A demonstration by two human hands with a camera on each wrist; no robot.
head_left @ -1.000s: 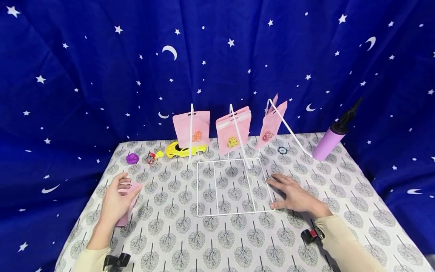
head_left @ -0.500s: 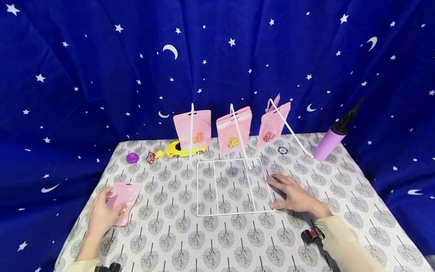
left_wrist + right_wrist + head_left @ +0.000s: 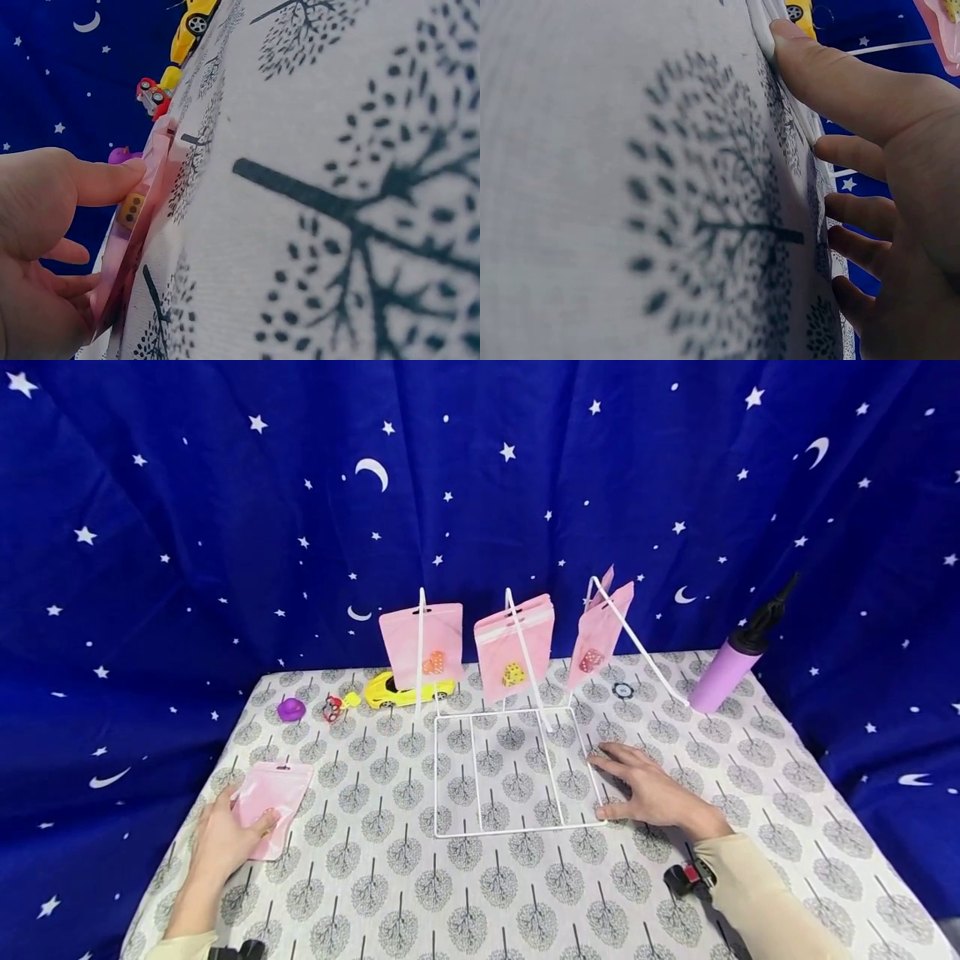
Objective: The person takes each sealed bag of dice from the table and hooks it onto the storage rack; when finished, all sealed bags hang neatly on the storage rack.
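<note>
A pink zip bag (image 3: 279, 789) with a yellow die (image 3: 132, 211) inside lies on the cloth at left. My left hand (image 3: 221, 839) pinches it, thumb on its face and fingers at its left edge. My right hand (image 3: 645, 789) rests with spread fingers at the right side of a white wire rack (image 3: 517, 832), thumb touching its front corner. From the rack's arms hang pink bags: one with orange dice (image 3: 433, 662) at left, several with yellow dice (image 3: 513, 674) in the middle, others with red dice (image 3: 591, 660) at right.
Behind the left hand sit a purple rubber duck (image 3: 291, 709), a small red toy (image 3: 332, 707) with a yellow piece and a yellow toy car (image 3: 405, 692). A round chip (image 3: 622, 691) and a purple hand pump (image 3: 723, 677) stand right. A starry curtain (image 3: 480, 485) hangs behind.
My left hand has shifted left and toward me, uncovering most of the pink bag, and its thumb now lies on the bag. The right hand stays put; the hanging bags swing slightly.
</note>
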